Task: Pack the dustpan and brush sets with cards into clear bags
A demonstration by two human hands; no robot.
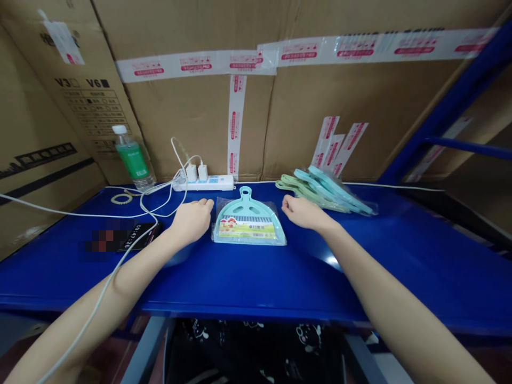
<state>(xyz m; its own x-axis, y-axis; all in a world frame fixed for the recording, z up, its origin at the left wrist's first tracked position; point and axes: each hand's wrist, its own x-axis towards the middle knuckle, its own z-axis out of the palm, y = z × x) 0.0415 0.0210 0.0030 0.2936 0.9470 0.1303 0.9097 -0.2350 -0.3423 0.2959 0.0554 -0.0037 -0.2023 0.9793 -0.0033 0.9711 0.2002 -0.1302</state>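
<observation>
A light blue dustpan [246,207] lies flat on the blue table in clear plastic wrap, its looped handle pointing away from me. A small brush with dark bristles and a colourful printed card [247,228] show inside the wrap. Just left of the dustpan rests my left hand [194,220], fingers together and curled, with nothing visible in them. My right hand [302,212] is on the other side, loosely closed and empty, a small gap from the dustpan's edge. Behind it lies a pile of wrapped dustpans [324,189], pale green and light blue.
A white power strip [214,183] with two chargers stands against the cardboard wall [192,117]. Left are a green-labelled bottle [134,160], a beaded ring [121,199] and a phone [138,234] showing a timer. A white cable [116,266] crosses my left arm.
</observation>
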